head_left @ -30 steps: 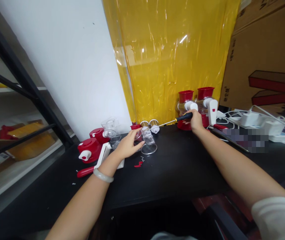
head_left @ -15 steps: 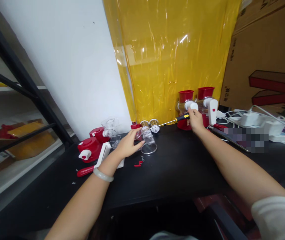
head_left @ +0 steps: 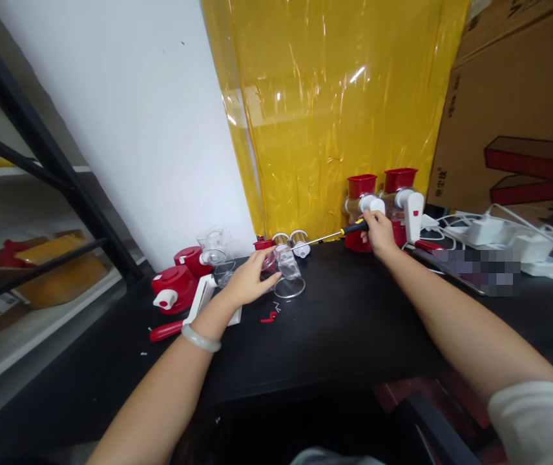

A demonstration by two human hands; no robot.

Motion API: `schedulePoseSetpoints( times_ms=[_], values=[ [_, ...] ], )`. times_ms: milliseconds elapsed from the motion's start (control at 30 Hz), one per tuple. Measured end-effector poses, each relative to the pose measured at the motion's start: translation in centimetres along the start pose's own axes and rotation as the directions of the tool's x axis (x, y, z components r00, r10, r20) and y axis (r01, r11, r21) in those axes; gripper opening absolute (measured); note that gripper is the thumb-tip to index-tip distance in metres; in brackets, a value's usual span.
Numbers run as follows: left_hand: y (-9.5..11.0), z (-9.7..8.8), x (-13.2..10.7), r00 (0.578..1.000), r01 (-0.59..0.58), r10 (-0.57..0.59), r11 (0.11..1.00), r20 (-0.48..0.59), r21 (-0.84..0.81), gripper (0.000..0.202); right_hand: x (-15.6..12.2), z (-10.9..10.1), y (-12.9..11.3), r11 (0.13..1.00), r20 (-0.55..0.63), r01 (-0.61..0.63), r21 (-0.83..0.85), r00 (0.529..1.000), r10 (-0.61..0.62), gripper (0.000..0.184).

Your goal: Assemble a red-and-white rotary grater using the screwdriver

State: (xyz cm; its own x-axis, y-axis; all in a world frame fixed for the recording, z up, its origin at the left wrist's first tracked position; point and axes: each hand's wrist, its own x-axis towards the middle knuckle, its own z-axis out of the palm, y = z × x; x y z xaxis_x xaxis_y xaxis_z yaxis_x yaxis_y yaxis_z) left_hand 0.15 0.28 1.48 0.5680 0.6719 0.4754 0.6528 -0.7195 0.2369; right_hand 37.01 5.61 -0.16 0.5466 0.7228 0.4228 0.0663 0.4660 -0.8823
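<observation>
My left hand [head_left: 251, 278] is closed around a clear plastic grater housing [head_left: 288, 274], which lies tilted on the black table [head_left: 349, 336] with its round opening toward me. In my right hand [head_left: 378, 234] is a screwdriver [head_left: 354, 226] with a black and yellow handle. Its long metal shaft points left, and the tip meets the far side of the housing; what exactly it touches is too small to tell. Two metal grater drums [head_left: 300, 243] stand just behind the housing. Small red pieces [head_left: 269, 317] and little metal bits lie in front of it.
Red grater bases [head_left: 174, 289] and a white crank with a red handle [head_left: 167, 330] lie at the left. Two assembled drum graters [head_left: 400, 200] stand at the back right. Beyond them are a phone [head_left: 451, 268], white chargers [head_left: 487, 229] with cables, and a cardboard box [head_left: 513, 97].
Almost nothing differs. Both hands, the housing and the screwdriver hold the same places, with only a very slight shift of the view.
</observation>
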Motion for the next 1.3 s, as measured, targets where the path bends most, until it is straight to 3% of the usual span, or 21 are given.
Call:
schedulePoseSetpoints(
  times_ms=[133, 367, 667, 867, 1133, 1300],
  values=[
    [0.07, -0.01, -0.02, 1.0, 0.001, -0.001, 1.0, 0.002, -0.001, 0.064, -0.08, -0.14, 0.04, 0.998, -0.002, -0.009, -0.057, 1.0, 0.009, 0.038],
    [0.34, -0.12, -0.02, 1.0, 0.012, -0.012, 1.0, 0.004, 0.004, 0.064, 0.29, -0.07, 0.16, 0.988, 0.03, -0.104, 0.113, 0.994, 0.101, 0.022],
    [0.37, -0.14, -0.01, 1.0, 0.003, -0.003, 1.0, -0.003, 0.002, 0.063, -0.16, 0.0, -0.31, 1.0, -0.013, -0.006, 0.022, 1.0, 0.006, 0.029],
    [0.26, -0.08, 0.01, 1.0, 0.007, -0.007, 1.0, 0.005, 0.007, 0.064, -0.35, 0.03, -0.61, 0.992, 0.015, -0.078, 0.098, 0.997, 0.077, 0.024],
    [0.26, -0.08, -0.02, 1.0, -0.001, 0.001, 1.0, -0.004, 0.01, 0.063, 0.1, 0.02, -0.43, 0.993, -0.006, -0.062, 0.096, 0.998, 0.063, 0.014],
    [0.28, -0.02, -0.01, 1.0, -0.006, 0.006, 1.0, -0.006, 0.014, 0.063, -0.01, -0.07, -0.36, 0.999, -0.018, -0.034, 0.027, 0.999, 0.034, 0.025]
  ],
)
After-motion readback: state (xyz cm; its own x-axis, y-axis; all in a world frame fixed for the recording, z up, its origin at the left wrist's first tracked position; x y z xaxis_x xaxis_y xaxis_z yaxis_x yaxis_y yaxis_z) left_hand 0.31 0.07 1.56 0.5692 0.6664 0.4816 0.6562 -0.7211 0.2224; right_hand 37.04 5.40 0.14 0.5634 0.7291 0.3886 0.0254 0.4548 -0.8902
